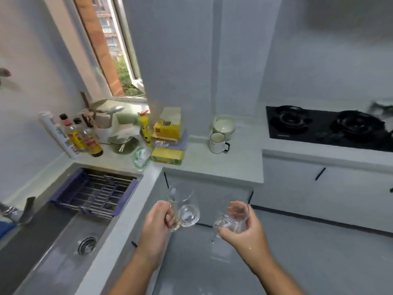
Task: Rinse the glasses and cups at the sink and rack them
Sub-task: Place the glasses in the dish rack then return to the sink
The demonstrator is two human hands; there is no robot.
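Gripping a clear glass mug (184,206) by its handle with left hand (158,220); fingers curled tight round the handle; mug body just right of the knuckles, mouth end pointing away from the wrist. Holding a second clear glass (232,217) in right hand (246,231); fingers wrapped round its far wall, thumb pressed on the near side low down; cannot tell if this one has a handle. Glasses side by side between the two hands, near each other, not touching; both held in the air over grey floor, in front of a cabinet door (209,193).

Left of left hand: steel sink (53,258), drain (87,243) in its floor; up-left of same hand, purple-framed wire rack (93,194) spanning the sink's far end.

Beyond both hands, on the counter (234,162): white mug (218,142) with black handle; white bowl (224,125) just behind it. Well up-right of right hand: black two-burner hob (327,126). Beyond left hand, past the rack: yellow sponge (168,155), yellow box (168,124), yellow squeeze bottle (145,130), sauce bottles (85,139) by the wall; labels too blurred to read.
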